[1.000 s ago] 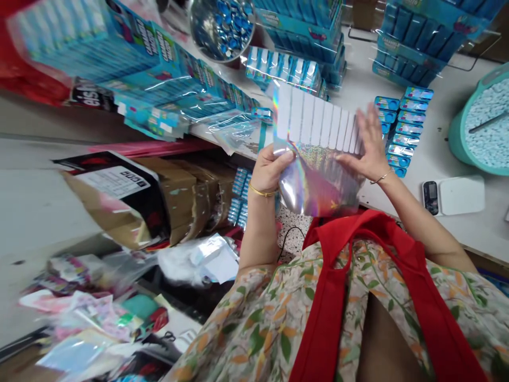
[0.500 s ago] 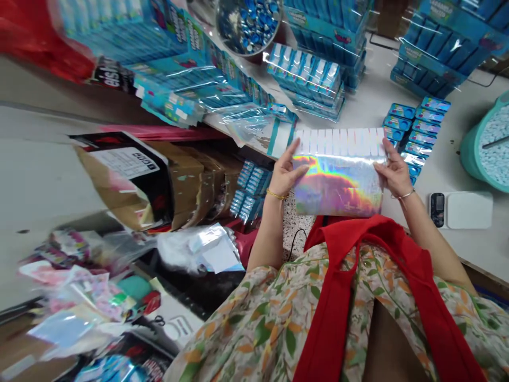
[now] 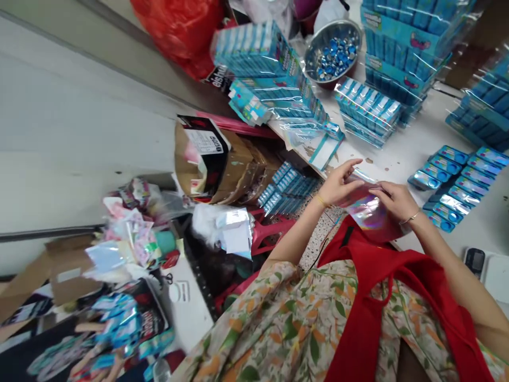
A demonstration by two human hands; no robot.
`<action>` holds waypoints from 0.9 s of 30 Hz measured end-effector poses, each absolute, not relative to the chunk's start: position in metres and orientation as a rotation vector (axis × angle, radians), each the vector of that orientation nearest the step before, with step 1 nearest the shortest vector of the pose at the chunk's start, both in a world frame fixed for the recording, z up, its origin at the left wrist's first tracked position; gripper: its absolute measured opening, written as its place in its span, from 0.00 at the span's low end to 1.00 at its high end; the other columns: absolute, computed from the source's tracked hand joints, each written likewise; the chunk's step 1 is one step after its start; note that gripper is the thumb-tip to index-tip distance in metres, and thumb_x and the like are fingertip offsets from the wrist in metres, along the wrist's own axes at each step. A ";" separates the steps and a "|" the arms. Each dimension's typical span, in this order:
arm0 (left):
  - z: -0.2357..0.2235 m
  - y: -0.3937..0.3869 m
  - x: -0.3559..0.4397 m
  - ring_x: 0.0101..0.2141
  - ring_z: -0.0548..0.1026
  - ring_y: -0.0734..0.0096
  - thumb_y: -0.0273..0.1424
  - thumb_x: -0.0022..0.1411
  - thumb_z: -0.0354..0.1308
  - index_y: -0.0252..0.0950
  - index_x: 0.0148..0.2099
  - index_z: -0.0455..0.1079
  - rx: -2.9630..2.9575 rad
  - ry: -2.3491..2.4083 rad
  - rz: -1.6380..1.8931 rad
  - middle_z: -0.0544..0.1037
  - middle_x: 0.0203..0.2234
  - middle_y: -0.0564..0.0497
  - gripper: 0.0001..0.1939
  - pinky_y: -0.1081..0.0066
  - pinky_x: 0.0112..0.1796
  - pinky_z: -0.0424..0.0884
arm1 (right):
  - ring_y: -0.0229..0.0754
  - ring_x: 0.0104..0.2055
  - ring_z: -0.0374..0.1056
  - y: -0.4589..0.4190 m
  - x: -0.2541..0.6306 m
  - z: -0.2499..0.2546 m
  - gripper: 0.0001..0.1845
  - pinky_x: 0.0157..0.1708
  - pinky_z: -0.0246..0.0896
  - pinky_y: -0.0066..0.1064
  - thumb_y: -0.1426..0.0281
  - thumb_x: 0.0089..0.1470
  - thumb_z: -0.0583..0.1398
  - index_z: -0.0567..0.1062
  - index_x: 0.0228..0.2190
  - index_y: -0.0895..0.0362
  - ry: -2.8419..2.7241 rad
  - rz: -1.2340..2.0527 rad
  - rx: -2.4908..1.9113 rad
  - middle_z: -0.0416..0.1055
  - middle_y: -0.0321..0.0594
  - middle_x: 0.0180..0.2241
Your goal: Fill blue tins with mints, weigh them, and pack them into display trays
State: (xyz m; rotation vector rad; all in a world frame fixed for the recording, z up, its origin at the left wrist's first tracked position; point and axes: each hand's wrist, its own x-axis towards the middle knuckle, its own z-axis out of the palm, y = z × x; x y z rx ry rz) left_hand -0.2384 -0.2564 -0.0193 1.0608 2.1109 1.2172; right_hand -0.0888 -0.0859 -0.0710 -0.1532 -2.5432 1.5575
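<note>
A shiny rainbow-silver holographic sheet [image 3: 368,212], with clear film at its upper edge, is tilted low over the table's front edge, close to my red apron. My left hand [image 3: 337,184] grips its left side; the thumb lies across it and the index finger sticks out past the edge. At the top right my right hand [image 3: 395,201] pinches it between thumb and bent fingers. Part of the sheet is hidden behind the right hand. Just beyond the hands lies a white-and-teal flat piece [image 3: 326,151]. Two rows of small blue boxes [image 3: 457,183] lie to the right.
Film-wrapped stacks of blue packs [image 3: 401,48] stand at the back, beside a metal bowl [image 3: 334,50] of blue gems. A scale [image 3: 497,273] sits at the right. Cardboard boxes [image 3: 238,164] and a pink stool [image 3: 270,233] are leftward. Another person's hand [image 3: 113,366] shows at lower left.
The sheet, held upright and flat between both hands before, has tipped down towards my body. My hands have come closer together. The view has swung left.
</note>
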 end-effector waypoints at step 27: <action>-0.191 -0.194 -0.288 0.48 0.79 0.62 0.46 0.75 0.47 0.37 0.51 0.76 1.395 2.018 0.088 0.82 0.46 0.44 0.22 0.67 0.46 0.69 | 0.47 0.27 0.69 -0.045 -0.089 -0.209 0.26 0.28 0.67 0.38 0.41 0.44 0.60 0.72 0.25 0.52 -2.242 1.776 -1.018 0.73 0.40 0.23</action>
